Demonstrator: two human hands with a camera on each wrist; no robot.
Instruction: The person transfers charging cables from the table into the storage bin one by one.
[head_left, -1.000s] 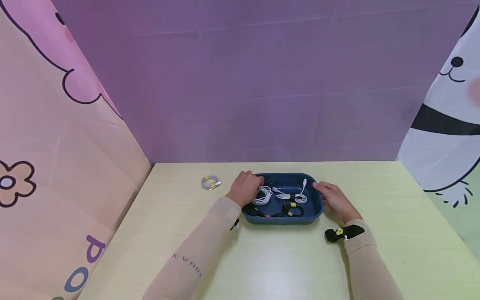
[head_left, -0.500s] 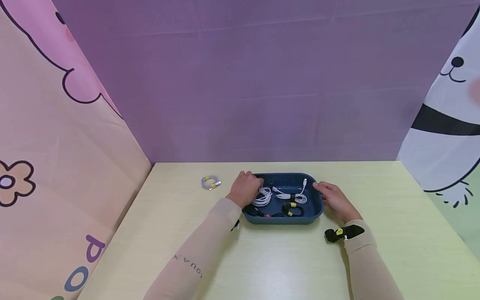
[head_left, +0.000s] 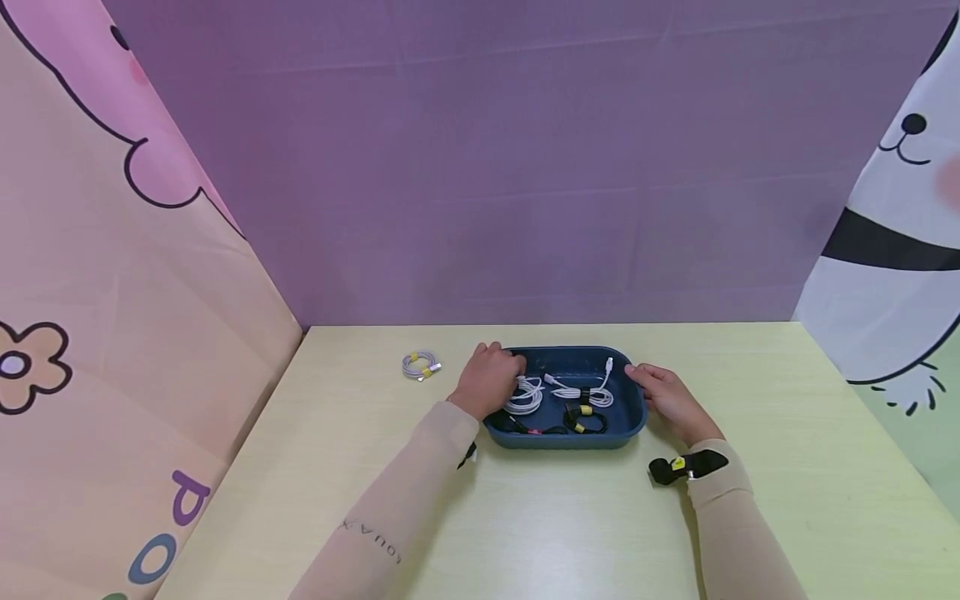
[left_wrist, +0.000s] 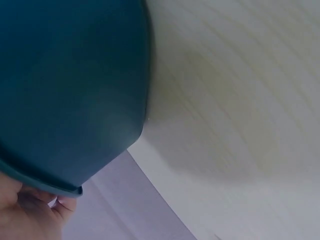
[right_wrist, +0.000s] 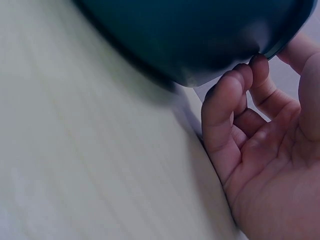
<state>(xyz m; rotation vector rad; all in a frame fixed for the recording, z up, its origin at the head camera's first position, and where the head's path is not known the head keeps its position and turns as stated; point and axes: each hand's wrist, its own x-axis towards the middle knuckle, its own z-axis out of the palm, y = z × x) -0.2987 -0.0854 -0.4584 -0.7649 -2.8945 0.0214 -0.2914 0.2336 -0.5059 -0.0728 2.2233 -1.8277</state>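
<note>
A dark blue bin [head_left: 567,442] stands on the table, with coiled cables lying in it. My left hand [head_left: 487,379] reaches over its left rim and holds the left white cable [head_left: 527,398] inside; its fingertips are hidden in the head view. In the left wrist view part of that hand [left_wrist: 32,215] shows past the rim of the bin [left_wrist: 75,100]. On the right side, my right hand [head_left: 671,404] grips the rim, thumb on top; the right wrist view shows its curled fingers [right_wrist: 225,102] against the outer wall. Another white cable [head_left: 585,393] lies mid-bin.
A black cable with yellow ties [head_left: 585,418] and a black cable with a red tie [head_left: 536,430] lie at the bin's front. A grey coiled cable [head_left: 422,365] rests left of the bin. A purple backdrop [head_left: 525,167] rises behind the table.
The left white cable has shifted slightly and its top loops have changed shape under my left hand, which has edged a little left. My right hand and the bin stay put.
</note>
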